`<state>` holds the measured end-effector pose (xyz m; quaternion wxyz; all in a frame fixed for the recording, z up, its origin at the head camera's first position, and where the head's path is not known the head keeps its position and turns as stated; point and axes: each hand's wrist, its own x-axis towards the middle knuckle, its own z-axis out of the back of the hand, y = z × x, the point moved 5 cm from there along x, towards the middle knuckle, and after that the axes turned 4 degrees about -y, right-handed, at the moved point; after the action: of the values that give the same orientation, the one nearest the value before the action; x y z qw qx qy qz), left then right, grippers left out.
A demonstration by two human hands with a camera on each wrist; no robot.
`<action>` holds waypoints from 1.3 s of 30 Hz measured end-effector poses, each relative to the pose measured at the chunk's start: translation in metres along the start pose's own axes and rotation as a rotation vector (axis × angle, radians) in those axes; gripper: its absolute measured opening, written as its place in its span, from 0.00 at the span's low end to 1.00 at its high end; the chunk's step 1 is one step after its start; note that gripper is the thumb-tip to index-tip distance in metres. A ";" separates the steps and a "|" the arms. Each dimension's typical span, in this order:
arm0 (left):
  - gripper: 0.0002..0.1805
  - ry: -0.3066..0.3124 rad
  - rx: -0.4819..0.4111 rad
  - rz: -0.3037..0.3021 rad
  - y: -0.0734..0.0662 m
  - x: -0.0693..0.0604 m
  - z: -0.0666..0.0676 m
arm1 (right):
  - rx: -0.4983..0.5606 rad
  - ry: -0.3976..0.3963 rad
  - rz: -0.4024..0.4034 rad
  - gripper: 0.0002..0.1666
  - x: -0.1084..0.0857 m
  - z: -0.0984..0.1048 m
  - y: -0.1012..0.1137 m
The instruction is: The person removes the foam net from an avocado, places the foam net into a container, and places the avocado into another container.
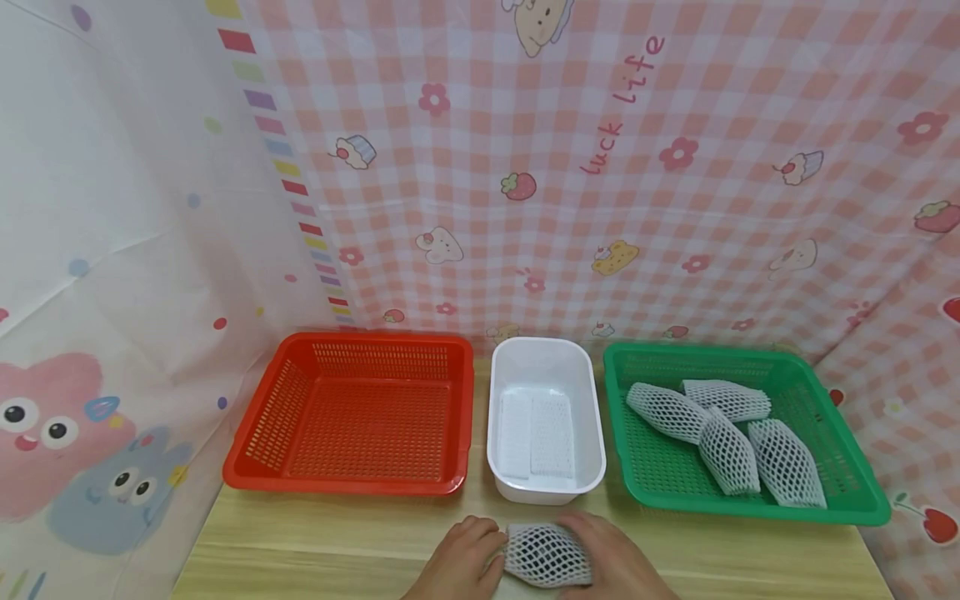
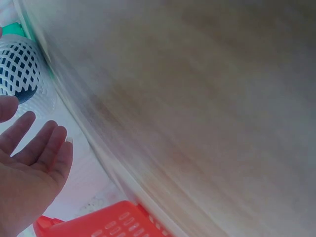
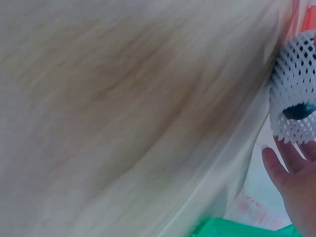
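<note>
A white foam net sleeve [image 1: 547, 555] lies sideways at the table's front edge, between the two hands. Something dark shows inside its opening in both wrist views; its kind cannot be told. My right hand [image 1: 618, 560] holds the sleeve's right end, fingers over the top and thumb low at the front. At the other end, my left hand [image 1: 463, 560] has its fingertips close to the sleeve's edge. In the left wrist view, the left hand's fingers [image 2: 42, 148] are loosely extended beside the foam net sleeve [image 2: 19, 66]. The right wrist view shows the foam net sleeve [image 3: 298, 89] above the right hand's fingers.
A red basket [image 1: 461, 417] stands at the left, with nothing seen in it. Flat white netting [image 1: 551, 437] lies inside the white bin [image 1: 546, 493] at centre. At right, a green basket [image 1: 750, 515] holds several netted pieces [image 1: 787, 462]. Patterned cloth hangs behind.
</note>
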<state>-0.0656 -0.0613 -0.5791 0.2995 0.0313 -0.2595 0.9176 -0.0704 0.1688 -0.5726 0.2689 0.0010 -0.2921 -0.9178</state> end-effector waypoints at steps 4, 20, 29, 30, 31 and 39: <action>0.14 0.002 -0.016 0.002 0.000 0.000 0.001 | 0.040 0.018 -0.034 0.55 -0.002 0.002 -0.005; 0.14 -0.041 -0.098 -0.002 -0.006 0.003 0.001 | 0.134 0.145 -0.084 0.38 -0.002 0.003 -0.010; 0.17 0.064 -0.294 0.149 -0.007 0.008 -0.001 | 0.209 0.147 -0.116 0.33 -0.004 0.003 -0.014; 0.17 0.066 -0.313 0.160 -0.007 0.008 -0.001 | 0.208 0.128 -0.104 0.32 -0.005 0.003 -0.014; 0.17 0.067 -0.334 0.171 -0.007 0.008 -0.002 | 0.208 0.108 -0.091 0.30 -0.006 0.003 -0.014; 0.22 0.071 -0.385 0.182 -0.009 0.011 -0.004 | 0.213 -0.066 0.069 0.23 -0.012 0.004 -0.014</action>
<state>-0.0685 -0.0473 -0.5759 0.2248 -0.0824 -0.4210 0.8749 -0.0676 0.1861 -0.5784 0.2892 -0.0106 -0.3967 -0.8712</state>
